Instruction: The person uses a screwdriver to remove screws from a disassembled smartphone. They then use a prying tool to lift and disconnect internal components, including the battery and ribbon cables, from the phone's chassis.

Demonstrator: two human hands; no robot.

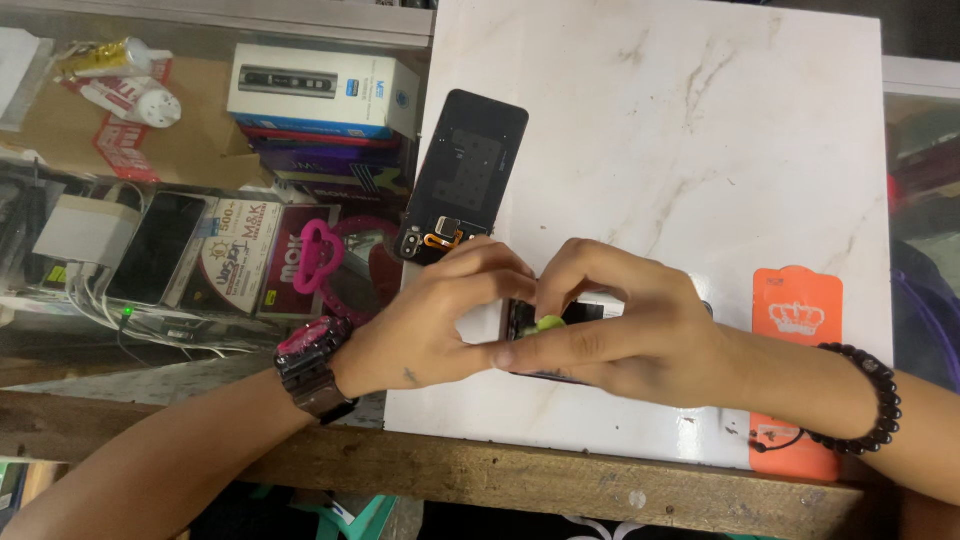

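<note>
From the head view, both hands meet over an opened phone (560, 320) lying on the white marble slab (700, 130) near the desk's front edge: the left hand (430, 325) curls its fingers together to steady the phone's left end, while the right hand (610, 325) pinches a small green pick (548, 323) against it. The removed back cover (462, 180) lies at the slab's left edge, well apart. Prying here looks best done with shallow, gentle leverage while the left hand keeps the phone flat.
</note>
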